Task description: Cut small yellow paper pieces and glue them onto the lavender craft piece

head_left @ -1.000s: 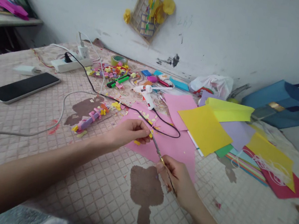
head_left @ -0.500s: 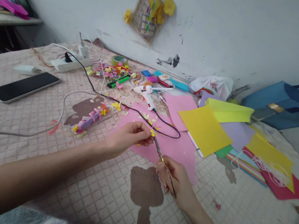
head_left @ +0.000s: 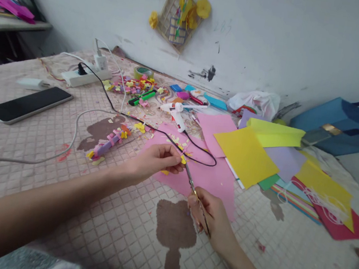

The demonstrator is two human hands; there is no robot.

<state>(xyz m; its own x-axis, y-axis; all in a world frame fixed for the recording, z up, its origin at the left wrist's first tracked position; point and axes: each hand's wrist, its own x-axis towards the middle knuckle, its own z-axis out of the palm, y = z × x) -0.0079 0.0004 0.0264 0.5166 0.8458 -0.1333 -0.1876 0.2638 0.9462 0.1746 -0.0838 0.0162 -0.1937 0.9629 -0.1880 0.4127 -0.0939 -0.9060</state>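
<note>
My left hand (head_left: 162,161) pinches a small yellow paper piece (head_left: 183,159) above a pink sheet (head_left: 222,185). Wrapped around the handles of the scissors (head_left: 190,181) is my right hand (head_left: 210,214), and the blade tips reach the yellow piece. Whether the blades are slightly apart is hard to tell. Left of my hands lies a purple stick (head_left: 106,146) decorated with pink, yellow and orange paper pieces. A white glue gun (head_left: 176,115) rests behind the pink sheet.
A black cable (head_left: 207,163) loops over the pink sheet. To the left are a phone (head_left: 28,104) and a power strip (head_left: 83,77). Coloured sheets (head_left: 246,157) and a blue bag (head_left: 344,124) lie right. Small paper pieces (head_left: 136,85) and a green cutter (head_left: 142,97) sit behind.
</note>
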